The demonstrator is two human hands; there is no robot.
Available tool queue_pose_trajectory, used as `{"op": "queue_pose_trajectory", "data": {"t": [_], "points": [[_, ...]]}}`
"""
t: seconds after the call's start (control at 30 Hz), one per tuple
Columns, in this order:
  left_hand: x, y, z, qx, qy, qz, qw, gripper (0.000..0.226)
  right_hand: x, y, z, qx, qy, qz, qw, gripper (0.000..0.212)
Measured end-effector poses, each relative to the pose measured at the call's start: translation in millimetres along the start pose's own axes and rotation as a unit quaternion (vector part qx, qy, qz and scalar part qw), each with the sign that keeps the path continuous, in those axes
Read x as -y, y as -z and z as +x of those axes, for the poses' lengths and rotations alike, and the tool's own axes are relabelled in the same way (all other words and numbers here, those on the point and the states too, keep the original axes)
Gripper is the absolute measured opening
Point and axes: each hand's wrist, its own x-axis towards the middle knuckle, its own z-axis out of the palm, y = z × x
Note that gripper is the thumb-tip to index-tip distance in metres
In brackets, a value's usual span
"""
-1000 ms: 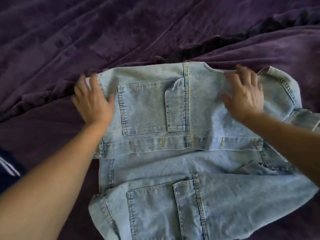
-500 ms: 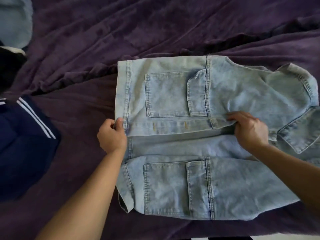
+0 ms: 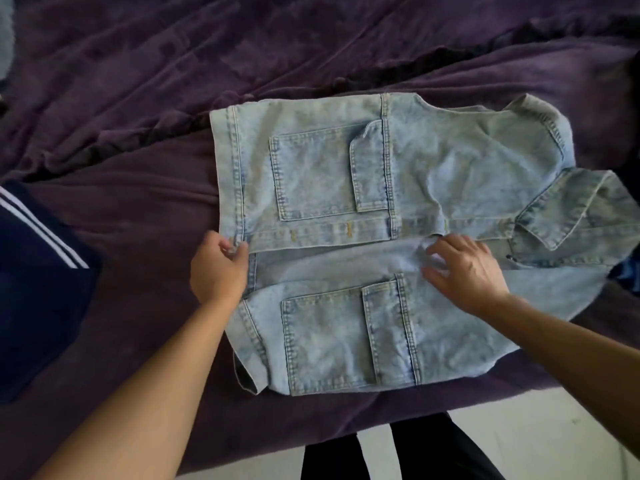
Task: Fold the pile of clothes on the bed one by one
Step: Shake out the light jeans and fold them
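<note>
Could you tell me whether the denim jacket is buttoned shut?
No, the denim jacket lies open, inner fabric showing between its front panels.

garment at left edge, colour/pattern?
Navy garment with white stripes, seen in the head view.

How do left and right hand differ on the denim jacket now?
Grip: the left hand pinches the front edge of the denim jacket at the hem corner; the right hand lies open on it, fingers spread, pinching nothing. Place: the left hand sits at the jacket's edge, partly over the purple blanket; the right hand rests mid-jacket, wholly on denim. Shared: both are at the gap between the front panels.
</note>
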Motion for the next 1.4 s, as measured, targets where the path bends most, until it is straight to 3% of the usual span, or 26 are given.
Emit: {"op": "queue_pose_trajectory", "data": {"t": [0.03,0.1,0.17,0.2,0.3,0.37,0.43,0.47,0.53,0.6,0.7,0.77,0.83,0.93,1.0,1.07,1.13,1.23,1.3,1.37,1.4], "points": [[2.6,1.0,-17.3,0.080,-0.038,0.034,0.996,0.033,4.4,-2.7,-10.9,0.074,-0.019,-0.023,0.997,0.046],[12.2,1.4,-51.1,0.238,-0.099,0.158,0.953,0.047,8.5,-10.0,-30.5,0.209,-0.064,-0.079,0.972,0.063],[24.2,3.2,-70.1,0.326,-0.106,0.250,0.906,0.051,6.6,-15.2,-47.2,0.235,-0.081,-0.089,0.965,0.053],[28.9,5.7,-73.1,0.366,-0.079,0.248,0.893,0.049,5.2,-14.3,-54.1,0.205,-0.075,-0.071,0.973,0.043],[34.9,20.6,-68.1,0.469,0.020,0.177,0.865,0.038,-1.6,-9.9,-78.4,0.105,-0.022,-0.015,0.994,0.031],[33.6,28.9,-60.8,0.518,0.060,0.121,0.845,0.050,-2.0,-3.2,-88.0,0.154,-0.046,0.017,0.987,0.034],[26.6,32.1,-57.6,0.557,0.123,0.028,0.821,0.062,-1.9,3.4,-86.3,0.280,-0.172,0.109,0.938,0.056],[22.3,30.0,-57.0,0.569,0.175,-0.027,0.803,0.066,-6.6,3.5,-81.5,0.285,-0.231,0.163,0.916,0.063],[14.4,20.4,-55.7,0.560,0.261,-0.102,0.780,0.062,-18.9,3.5,-66.8,0.187,-0.252,0.150,0.938,0.049],[9.2,11.2,-55.6,0.554,0.243,-0.076,0.793,0.045,-36.1,4.6,-52.8,0.133,-0.211,0.032,0.968,0.032],[-0.3,7.8,-57.0,0.579,0.123,0.029,0.806,0.020,-51.5,15.4,-37.9,0.286,-0.209,-0.086,0.931,0.058],[-9.8,6.7,-51.1,0.549,0.065,0.025,0.833,0.018,-50.6,20.4,-35.9,0.361,-0.224,-0.138,0.895,0.053],[-22.6,11.8,-41.7,0.458,0.018,-0.013,0.889,0.023,-51.4,22.2,-34.1,0.348,-0.244,-0.137,0.895,0.038],[-34.9,28.1,-19.2,0.297,-0.036,-0.051,0.953,0.033,-66.3,37.0,-28.9,0.171,-0.316,0.030,0.933,0.016],[-36.4,38.1,-3.1,0.225,-0.062,-0.047,0.971,0.033,-76.4,53.8,-23.9,0.003,-0.349,0.148,0.925,0.022],[-37.2,40.3,10.0,0.177,-0.092,-0.022,0.980,0.028,-81.9,64.9,-12.0,-0.100,-0.351,0.165,0.916,0.026],[-37.5,32.8,19.9,0.158,-0.109,0.050,0.980,0.019,-81.5,66.7,6.9,-0.104,-0.330,0.128,0.929,0.029],[-39.9,19.9,18.9,0.155,-0.127,0.246,0.948,0.033,-70.5,62.9,26.8,-0.039,-0.299,0.075,0.951,0.052],[-44.2,11.6,2.9,0.128,-0.206,0.293,0.925,0.038,-59.3,55.4,24.2,-0.039,-0.232,0.011,0.972,0.059],[-43.1,-2.3,-23.7,0.173,-0.289,0.308,0.890,0.044,-50.1,40.4,8.2,0.013,-0.177,-0.019,0.984,0.063],[-40.2,-11.3,-39.3,0.223,-0.298,0.325,0.869,0.047,-46.6,31.2,-3.3,0.080,-0.171,-0.016,0.982,0.065]]}}
